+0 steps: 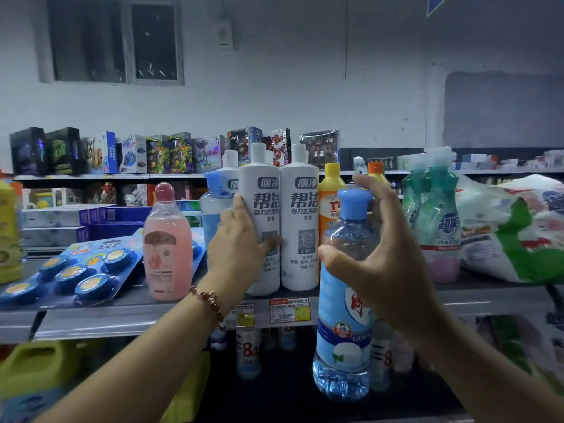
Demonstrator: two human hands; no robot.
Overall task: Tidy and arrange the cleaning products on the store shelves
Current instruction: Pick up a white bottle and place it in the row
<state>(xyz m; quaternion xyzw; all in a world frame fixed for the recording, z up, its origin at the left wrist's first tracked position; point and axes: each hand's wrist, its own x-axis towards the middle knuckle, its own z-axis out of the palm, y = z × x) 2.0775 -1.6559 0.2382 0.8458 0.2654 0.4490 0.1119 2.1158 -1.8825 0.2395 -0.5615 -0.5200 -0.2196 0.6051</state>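
Note:
My right hand (pixel 387 257) grips a clear blue bottle (pixel 343 325) with a blue cap by its neck, holding it in the air in front of the shelf edge (pixel 122 319). My left hand (pixel 241 239) grips the left one of two white toilet-cleaner bottles (pixel 261 215), which stands on the shelf. The second white bottle (pixel 300 221) stands right beside it. Behind my left hand stands another blue-capped bottle (pixel 215 206), partly hidden.
A pink bottle (pixel 166 242) and blue blister packs (pixel 73 270) sit to the left. Yellow-capped orange bottle (pixel 329 203), green bottles (pixel 433 209) and plastic bags (pixel 518 227) stand right. White bottles (pixel 248 352) fill the lower shelf. Boxed toys (pixel 152 154) line a far shelf.

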